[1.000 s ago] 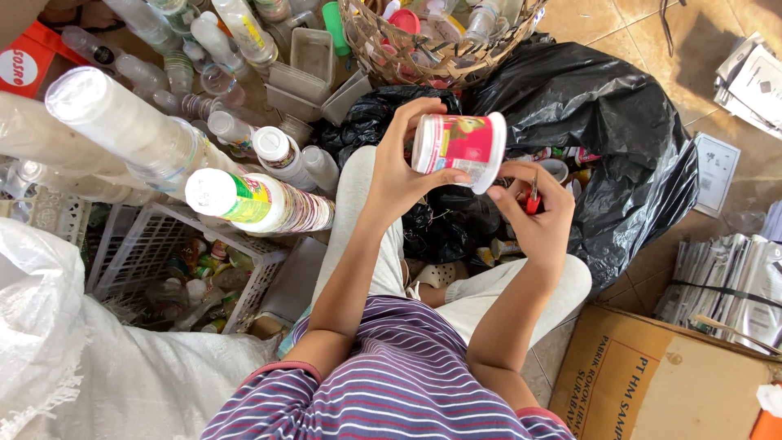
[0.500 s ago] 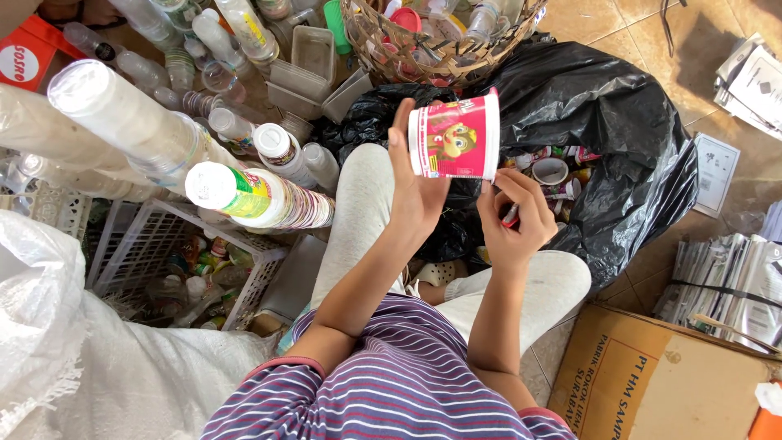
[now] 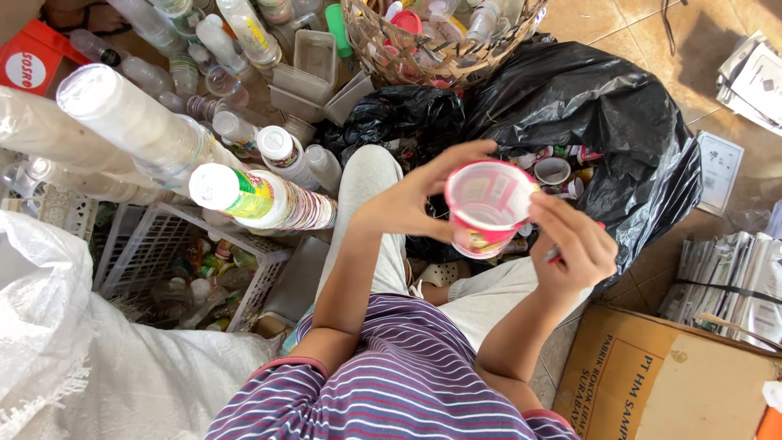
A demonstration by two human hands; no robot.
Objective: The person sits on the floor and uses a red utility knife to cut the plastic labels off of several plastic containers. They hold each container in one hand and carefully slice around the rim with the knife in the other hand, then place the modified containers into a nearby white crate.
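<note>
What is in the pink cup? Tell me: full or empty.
Empty, as far as visible: the cup faces the camera, its pale inside bare, held by the left hand.

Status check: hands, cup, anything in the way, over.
Left hand grips pink cup, open mouth facing up. Right hand at its rim, small red thing pinched in the fingers. Black bag close behind; nothing between.

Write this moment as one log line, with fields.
left hand: holds pink cup | right hand: at cup rim | below: black bag

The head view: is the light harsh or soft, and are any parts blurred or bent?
Head view: bright daylight, glare on the tiled floor; the black bag shines in patches. The pink cup is sharp, as is the left hand. The cup stacks at left loom large and stretched, a wide-lens effect.
</note>
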